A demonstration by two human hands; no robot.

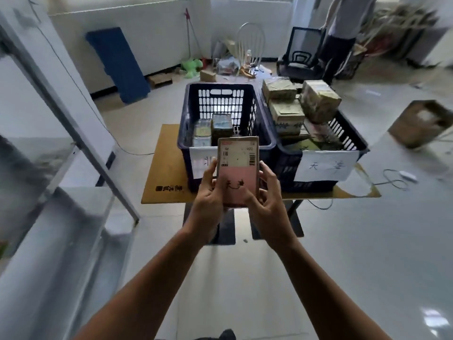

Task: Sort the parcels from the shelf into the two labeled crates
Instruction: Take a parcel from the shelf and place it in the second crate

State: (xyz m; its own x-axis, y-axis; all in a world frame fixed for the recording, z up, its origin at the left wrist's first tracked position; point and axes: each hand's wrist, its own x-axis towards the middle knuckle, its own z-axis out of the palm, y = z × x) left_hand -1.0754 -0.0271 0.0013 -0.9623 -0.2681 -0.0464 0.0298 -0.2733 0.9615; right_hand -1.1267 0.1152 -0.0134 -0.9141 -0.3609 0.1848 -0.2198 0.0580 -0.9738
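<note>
A flat cardboard parcel (238,163) with a shipping label and handwritten characters on its face is held upright in front of me. My left hand (208,195) grips its left edge and my right hand (266,195) grips its right edge. Behind it, two dark blue crates stand side by side on a small wooden table (161,173). The left crate (193,133) holds a few parcels low inside and has a white label, half hidden by the parcel. The right crate (353,143) is piled high with wrapped parcels (318,101) and carries a white handwritten label (326,166).
A metal shelf (61,133) stands at the left. A cardboard box (421,121) lies on the floor at the right, with a cable (394,180) nearby. A person (343,33) stands at the back beside an office chair (304,52) and clutter.
</note>
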